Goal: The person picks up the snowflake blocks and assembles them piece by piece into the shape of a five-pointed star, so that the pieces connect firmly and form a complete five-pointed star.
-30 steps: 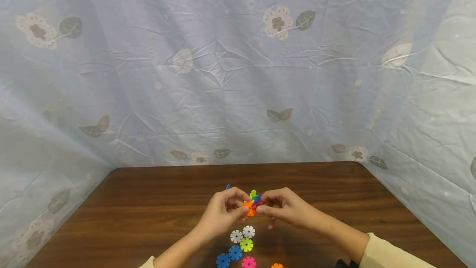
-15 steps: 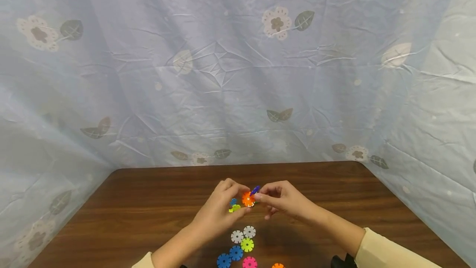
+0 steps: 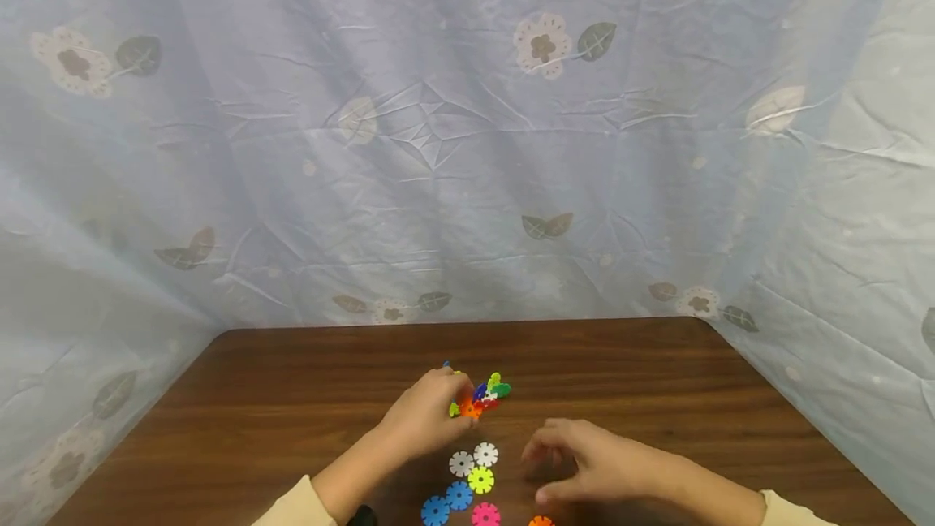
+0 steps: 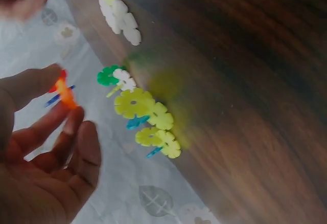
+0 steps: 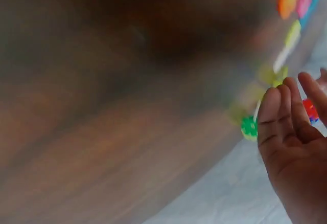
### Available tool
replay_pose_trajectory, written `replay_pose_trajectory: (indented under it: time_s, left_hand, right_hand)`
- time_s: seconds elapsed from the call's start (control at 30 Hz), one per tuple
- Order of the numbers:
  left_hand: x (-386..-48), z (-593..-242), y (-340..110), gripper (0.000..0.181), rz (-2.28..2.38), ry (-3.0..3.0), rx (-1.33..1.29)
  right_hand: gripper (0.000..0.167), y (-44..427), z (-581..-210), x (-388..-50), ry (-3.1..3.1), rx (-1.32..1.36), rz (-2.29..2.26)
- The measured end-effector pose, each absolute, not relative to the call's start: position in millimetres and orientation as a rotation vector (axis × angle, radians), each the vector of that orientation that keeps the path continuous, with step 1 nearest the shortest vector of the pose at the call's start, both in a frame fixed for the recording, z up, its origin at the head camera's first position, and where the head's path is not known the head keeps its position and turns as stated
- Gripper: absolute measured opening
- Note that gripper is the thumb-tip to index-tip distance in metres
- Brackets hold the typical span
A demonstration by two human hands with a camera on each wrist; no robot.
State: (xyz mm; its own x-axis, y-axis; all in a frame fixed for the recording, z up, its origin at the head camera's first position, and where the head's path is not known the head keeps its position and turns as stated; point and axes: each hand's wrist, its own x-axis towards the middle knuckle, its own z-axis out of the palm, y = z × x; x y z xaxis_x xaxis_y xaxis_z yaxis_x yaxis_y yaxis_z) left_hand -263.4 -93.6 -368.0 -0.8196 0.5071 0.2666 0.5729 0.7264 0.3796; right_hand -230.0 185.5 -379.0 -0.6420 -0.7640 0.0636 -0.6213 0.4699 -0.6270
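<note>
Orange notched disc (image 4: 65,95) is pinched by left hand (image 3: 426,415), at the fingertips. Right hand (image 3: 592,461) is held right of flat yellow-green disc (image 3: 481,480), thumb and fingers parted.

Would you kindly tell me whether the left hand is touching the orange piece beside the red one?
Touching: the left wrist view shows the left hand pinching the orange piece, with fingertips against its lower edge and no gap between.

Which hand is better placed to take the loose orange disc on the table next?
Probably the right hand: it looks free and is nearer to the loose orange disc, while the left hand pinches an orange piece.
</note>
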Motion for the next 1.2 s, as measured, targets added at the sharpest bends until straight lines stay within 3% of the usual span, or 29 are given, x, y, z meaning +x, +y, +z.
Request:
replay_pose_trajectory:
  time_s: [0.3,0.83,1.07,1.2]
  left_hand:
    - [-277.5,-383.5,-92.4,0.025,-0.623,-2.929,-0.816]
    - [-284.0,-394.6,-89.9,0.028,-0.591,-2.989,-0.834]
    - [-275.2,-389.2,-99.3,0.027,-0.717,-3.041,-0.846]
    - [-275.7,-391.8,-107.0,0.025,-0.81,-3.087,-1.013]
  right_hand:
    - [0.032,183.7,-405.4,-215.9,2.419,-1.348,-0.792]
    - [0.022,177.6,-411.9,-215.9,2.426,-1.498,-0.72]
    - [0.022,177.2,-403.9,-213.1,2.477,-1.185,-0.751]
    - [0.016,176.6,-396.3,-212.0,2.5,-1.109,-0.869]
